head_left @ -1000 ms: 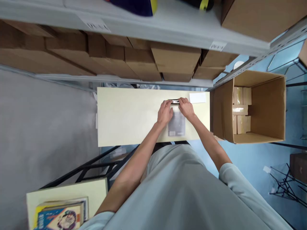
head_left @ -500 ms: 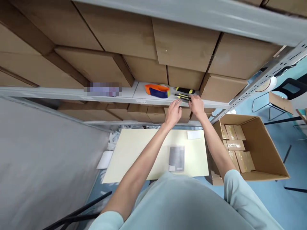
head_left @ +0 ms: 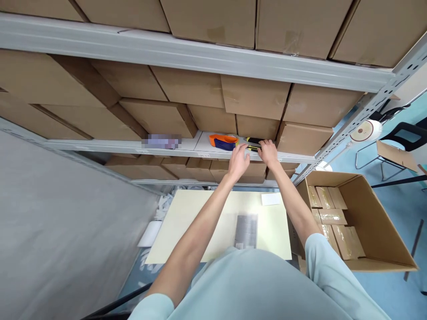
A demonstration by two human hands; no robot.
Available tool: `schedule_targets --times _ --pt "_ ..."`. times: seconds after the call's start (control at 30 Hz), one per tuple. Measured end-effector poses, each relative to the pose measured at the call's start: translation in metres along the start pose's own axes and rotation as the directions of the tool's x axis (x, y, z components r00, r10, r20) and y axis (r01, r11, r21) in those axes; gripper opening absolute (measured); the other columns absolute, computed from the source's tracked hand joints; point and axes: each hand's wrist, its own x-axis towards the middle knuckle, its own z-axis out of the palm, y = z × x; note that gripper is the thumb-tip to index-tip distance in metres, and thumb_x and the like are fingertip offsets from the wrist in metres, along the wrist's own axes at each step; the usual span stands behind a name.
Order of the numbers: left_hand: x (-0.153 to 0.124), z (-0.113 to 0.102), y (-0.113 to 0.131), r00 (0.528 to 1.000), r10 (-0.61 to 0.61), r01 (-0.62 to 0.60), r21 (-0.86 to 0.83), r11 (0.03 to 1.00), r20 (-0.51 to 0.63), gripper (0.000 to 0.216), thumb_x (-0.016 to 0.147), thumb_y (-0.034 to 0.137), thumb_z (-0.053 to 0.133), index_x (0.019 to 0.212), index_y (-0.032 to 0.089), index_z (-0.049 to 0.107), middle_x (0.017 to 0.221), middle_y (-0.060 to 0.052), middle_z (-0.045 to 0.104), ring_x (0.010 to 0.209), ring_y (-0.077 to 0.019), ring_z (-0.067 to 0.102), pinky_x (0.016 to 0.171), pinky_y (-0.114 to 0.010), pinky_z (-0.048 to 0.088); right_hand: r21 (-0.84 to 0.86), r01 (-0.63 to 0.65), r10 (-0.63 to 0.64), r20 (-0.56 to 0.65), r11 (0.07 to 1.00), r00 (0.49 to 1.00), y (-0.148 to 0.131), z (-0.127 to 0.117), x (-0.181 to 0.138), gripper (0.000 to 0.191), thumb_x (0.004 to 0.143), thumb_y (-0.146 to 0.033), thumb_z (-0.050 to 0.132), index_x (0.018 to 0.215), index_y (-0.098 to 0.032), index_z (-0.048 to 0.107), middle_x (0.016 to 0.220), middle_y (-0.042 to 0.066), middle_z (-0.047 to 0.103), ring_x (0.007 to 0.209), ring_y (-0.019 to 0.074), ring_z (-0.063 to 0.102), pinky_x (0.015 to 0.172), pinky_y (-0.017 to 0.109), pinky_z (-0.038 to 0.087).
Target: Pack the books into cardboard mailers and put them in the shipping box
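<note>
Both hands reach to the middle shelf, over two black-and-yellow utility knives. My left hand [head_left: 239,162] is open at the shelf edge, thumb apart from the fingers, with its fingertips beside the left end of the nearer utility knife [head_left: 252,148]. My right hand [head_left: 268,153] has curled fingers closed on this knife's right end, though part of the grip is hidden. Just behind lies the second utility knife [head_left: 252,140], its right end close to my right fingers. An orange and dark blue tape dispenser [head_left: 224,142] lies left of the knives, near my left fingertips.
Cardboard boxes [head_left: 190,86] fill the grey metal shelves [head_left: 187,52]. Below is a pale tabletop [head_left: 207,240] with a dark grey flat item [head_left: 246,231] and a white paper [head_left: 270,199]. An open carton [head_left: 383,231] of small taped boxes stands right, beyond the perforated shelf post [head_left: 360,113].
The view has shifted, so the shelf's things appear lower and more of the upper shelf shows. My right hand stays at the knives, and my left hand remains beside them.
</note>
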Motion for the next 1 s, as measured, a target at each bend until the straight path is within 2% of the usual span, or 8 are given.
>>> schedule_targets --times 0.13,0.27,0.37,0.43,0.53,0.63,0.77,1.0 --pt "-0.019 0.004 -0.003 0.999 -0.038 0.039 -0.036 0.999 0.024 0.043 0.098 0.020 0.056 0.140 0.019 0.069 0.144 -0.015 0.069 0.136 -0.0313 0.065 0.124 -0.046 0.049 0.069 0.052 -0.047 -0.073 0.996 0.996 -0.005 0.008 -0.020 0.035 0.108 -0.022 0.050 0.134 -0.011 0.071 0.134 0.021 0.071 0.127 0.0351 0.058 0.113 0.048 0.049" --pt "-0.118 0.025 -0.048 0.951 -0.254 0.266 -0.051 0.963 0.173 0.041 0.100 0.026 0.058 0.139 0.021 0.070 0.138 -0.013 0.073 0.118 -0.0278 0.073 0.113 -0.041 0.054 0.247 0.032 -0.012 -0.080 0.968 0.997 0.000 0.071 -0.117 0.037 0.113 -0.031 0.043 0.135 -0.016 0.068 0.132 0.017 0.070 0.125 0.0314 0.063 0.111 0.042 0.050" --pt "-0.235 0.044 -0.083 0.724 -0.564 0.580 0.093 0.809 0.397 0.034 0.098 0.023 0.060 0.130 0.021 0.074 0.127 -0.012 0.078 0.101 -0.0251 0.076 0.103 -0.038 0.057 0.324 -0.239 0.174 0.216 0.915 0.961 0.010 0.135 -0.231 0.034 0.111 -0.034 0.049 0.133 -0.016 0.067 0.130 0.017 0.071 0.115 0.0290 0.069 0.102 0.040 0.054" --pt "-0.308 0.053 -0.094 0.551 -0.677 0.686 0.198 0.701 0.489 0.027 0.096 0.020 0.063 0.119 0.020 0.077 0.116 -0.013 0.080 0.095 -0.0255 0.076 0.098 -0.038 0.058 0.264 -0.489 0.346 0.443 0.831 0.827 0.014 0.170 -0.304 0.033 0.107 -0.032 0.057 0.131 -0.013 0.067 0.129 0.019 0.072 0.108 0.0283 0.072 0.099 0.040 0.055" --pt "-0.381 0.065 -0.096 0.431 -0.717 0.732 0.252 0.632 0.547 0.022 0.093 0.023 0.069 0.113 0.019 0.078 0.117 -0.015 0.078 0.096 -0.0259 0.076 0.097 -0.037 0.058 0.157 -0.738 0.528 0.603 0.656 0.597 0.012 0.207 -0.378 0.033 0.102 -0.030 0.064 0.129 -0.012 0.066 0.128 0.019 0.074 0.107 0.0267 0.073 0.102 0.039 0.054" --pt "-0.405 0.081 -0.096 0.395 -0.743 0.757 0.266 0.597 0.540 0.026 0.095 0.028 0.070 0.118 0.019 0.076 0.128 -0.016 0.074 0.105 -0.0264 0.074 0.104 -0.039 0.056 0.132 -0.819 0.592 0.627 0.559 0.506 0.005 0.233 -0.399 0.032 0.100 -0.034 0.067 0.125 -0.014 0.065 0.118 0.015 0.077 0.107 0.0250 0.073 0.098 0.035 0.054" --pt "-0.405 0.098 -0.106 0.328 -0.801 0.802 0.299 0.516 0.502 0.025 0.096 0.036 0.069 0.114 0.020 0.078 0.112 -0.013 0.079 0.107 -0.0289 0.074 0.102 -0.040 0.056 0.140 -0.864 0.627 0.633 0.483 0.453 0.000 0.253 -0.391 0.035 0.091 -0.047 0.077 0.106 -0.017 0.065 0.107 0.012 0.076 0.097 0.0232 0.072 0.085 0.031 0.054" --pt "-0.410 0.096 -0.115 0.214 -0.881 0.861 0.345 0.374 0.422 0.015 0.093 0.033 0.070 0.098 0.021 0.077 0.104 -0.011 0.081 0.100 -0.0279 0.075 0.093 -0.039 0.057 0.246 -0.874 0.590 0.658 0.420 0.468 -0.002 0.244 -0.389 0.036 0.086 -0.051 0.075 0.099 -0.021 0.060 0.092 0.003 0.071 0.085 0.0192 0.068 0.078 0.029 0.054"
